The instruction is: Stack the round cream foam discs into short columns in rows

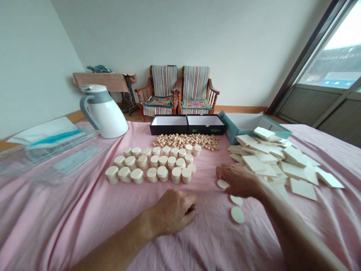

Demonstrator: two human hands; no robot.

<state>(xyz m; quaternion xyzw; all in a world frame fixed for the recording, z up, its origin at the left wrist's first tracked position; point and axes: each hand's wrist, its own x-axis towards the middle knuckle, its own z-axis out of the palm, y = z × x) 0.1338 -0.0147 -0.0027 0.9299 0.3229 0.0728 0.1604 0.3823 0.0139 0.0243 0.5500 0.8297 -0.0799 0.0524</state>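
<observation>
My left hand (173,211) rests on the pink cloth in a loose fist, in front of the stacked discs; nothing shows between its fingers. To the right, my right hand (238,180) reaches low over the cloth, its fingers bent around a thin pale round disc (222,183) that seems pinched between thumb and fingers. Two more discs lie flat nearer to me, one partly below the hand (236,200) and a separate disc (237,215). Short stacks of round discs (137,175) stand in three rows on the left. A heap of pale square boards (265,162) lies beyond my right forearm.
Small round wooden pieces (186,141) are spread behind the stacks. Two black open boxes (169,130) and a teal open box (231,130) stand at the back. A white jug (109,116) and clear plastic packaging (67,158) are on the left.
</observation>
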